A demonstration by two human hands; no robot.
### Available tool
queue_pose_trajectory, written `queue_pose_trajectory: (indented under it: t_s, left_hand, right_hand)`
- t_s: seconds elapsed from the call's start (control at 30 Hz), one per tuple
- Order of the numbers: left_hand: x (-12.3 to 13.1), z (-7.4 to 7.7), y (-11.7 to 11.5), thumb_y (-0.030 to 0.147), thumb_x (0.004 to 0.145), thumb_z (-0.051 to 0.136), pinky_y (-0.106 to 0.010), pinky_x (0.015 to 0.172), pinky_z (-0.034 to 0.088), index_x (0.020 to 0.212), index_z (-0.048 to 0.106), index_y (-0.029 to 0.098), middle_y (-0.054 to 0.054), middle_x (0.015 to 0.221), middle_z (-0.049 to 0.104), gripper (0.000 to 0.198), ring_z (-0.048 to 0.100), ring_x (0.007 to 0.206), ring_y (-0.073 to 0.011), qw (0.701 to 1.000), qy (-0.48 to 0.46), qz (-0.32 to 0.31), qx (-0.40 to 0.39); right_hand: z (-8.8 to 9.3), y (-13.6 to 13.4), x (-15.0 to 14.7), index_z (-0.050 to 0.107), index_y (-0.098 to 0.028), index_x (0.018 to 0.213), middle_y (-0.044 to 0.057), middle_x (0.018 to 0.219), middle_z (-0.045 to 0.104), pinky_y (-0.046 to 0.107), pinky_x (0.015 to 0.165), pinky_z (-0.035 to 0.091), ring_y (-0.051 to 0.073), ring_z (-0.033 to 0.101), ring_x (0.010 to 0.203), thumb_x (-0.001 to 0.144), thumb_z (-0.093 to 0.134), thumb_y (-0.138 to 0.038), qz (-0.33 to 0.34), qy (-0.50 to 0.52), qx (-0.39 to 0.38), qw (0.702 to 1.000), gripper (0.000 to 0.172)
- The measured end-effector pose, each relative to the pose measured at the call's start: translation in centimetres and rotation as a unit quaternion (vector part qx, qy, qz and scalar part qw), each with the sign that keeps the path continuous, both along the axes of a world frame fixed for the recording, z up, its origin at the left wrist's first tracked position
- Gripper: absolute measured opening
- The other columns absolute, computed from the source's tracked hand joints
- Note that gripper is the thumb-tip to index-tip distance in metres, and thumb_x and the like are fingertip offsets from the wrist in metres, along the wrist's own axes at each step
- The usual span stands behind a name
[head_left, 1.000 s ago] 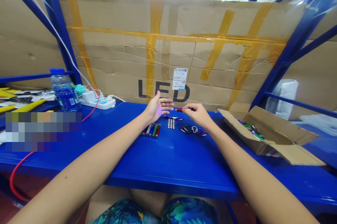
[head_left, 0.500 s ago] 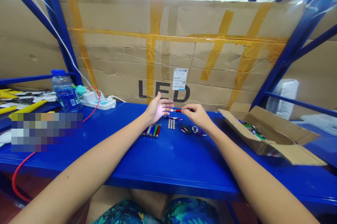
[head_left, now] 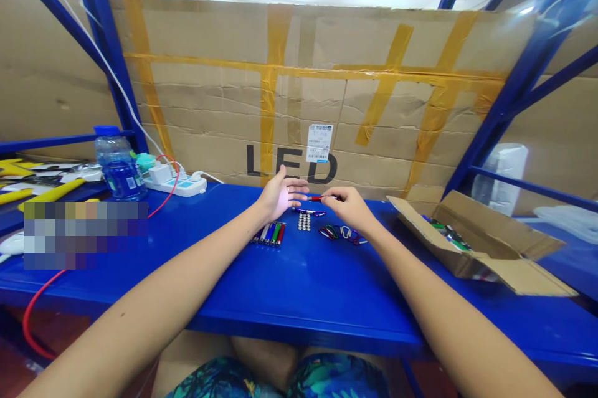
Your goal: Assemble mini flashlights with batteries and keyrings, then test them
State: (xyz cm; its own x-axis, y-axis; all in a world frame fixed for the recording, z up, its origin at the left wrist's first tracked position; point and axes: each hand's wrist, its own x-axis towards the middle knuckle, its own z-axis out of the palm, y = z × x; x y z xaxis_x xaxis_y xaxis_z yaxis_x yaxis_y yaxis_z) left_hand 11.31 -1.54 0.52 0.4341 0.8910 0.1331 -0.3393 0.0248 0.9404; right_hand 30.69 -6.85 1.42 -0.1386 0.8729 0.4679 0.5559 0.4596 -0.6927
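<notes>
My left hand (head_left: 279,194) is held over the table with its palm turned to the right and fingers stretched out. It holds nothing, though its fingertips come near the left end of a small red flashlight (head_left: 314,199). The fingers of my right hand (head_left: 348,203) are closed on that flashlight, which lies level in the grip. Below the hands are a purple flashlight (head_left: 309,212) and a block of silver button cells (head_left: 304,222). Several coloured flashlights (head_left: 271,233) stand in a row under my left wrist. Coloured carabiners (head_left: 343,233) lie beneath my right hand.
An opened cardboard box (head_left: 460,239) with more coloured tubes stands to the right. At the left are a blue-capped bottle (head_left: 119,164), a white power strip (head_left: 180,182) and a red cable (head_left: 168,195). A taped cardboard panel (head_left: 210,105) closes off the back.
The view has tilted slightly. Both hands keep nearly the same pose, and the red flashlight stays in my right hand.
</notes>
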Motion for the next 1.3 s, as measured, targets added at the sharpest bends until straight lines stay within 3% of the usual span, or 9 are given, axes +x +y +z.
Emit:
queue_pose_trajectory:
  t_s: [0.67, 1.3]
  left_hand:
    - [-0.01, 0.11, -0.02, 0.068, 0.092, 0.019, -0.030, 0.063, 0.047, 0.091, 0.068, 0.010, -0.017, 0.093, 0.069, 0.076, 0.064, 0.074, -0.0200, 1.000, -0.011, -0.010, -0.005]
    - [-0.01, -0.17, 0.15, 0.070, 0.090, 0.024, -0.031, 0.067, 0.045, 0.094, 0.067, 0.010, -0.014, 0.090, 0.068, 0.074, 0.062, 0.076, -0.0201, 0.999, -0.012, -0.039, -0.002]
  right_hand:
    - [0.32, -0.23, -0.13, 0.067, -0.014, 0.064, 0.000, 0.055, 0.054, 0.028, 0.055, 0.034, 0.013, 0.044, 0.054, 0.069, 0.058, -0.037, -0.011, 0.049, 0.018, 0.999, 0.025]
    - [0.01, -0.06, -0.11, 0.070, -0.013, 0.070, -0.003, 0.051, 0.052, 0.026, 0.052, 0.034, 0.011, 0.042, 0.050, 0.071, 0.059, -0.035, 0.011, 0.054, 0.009, 0.998, 0.024]
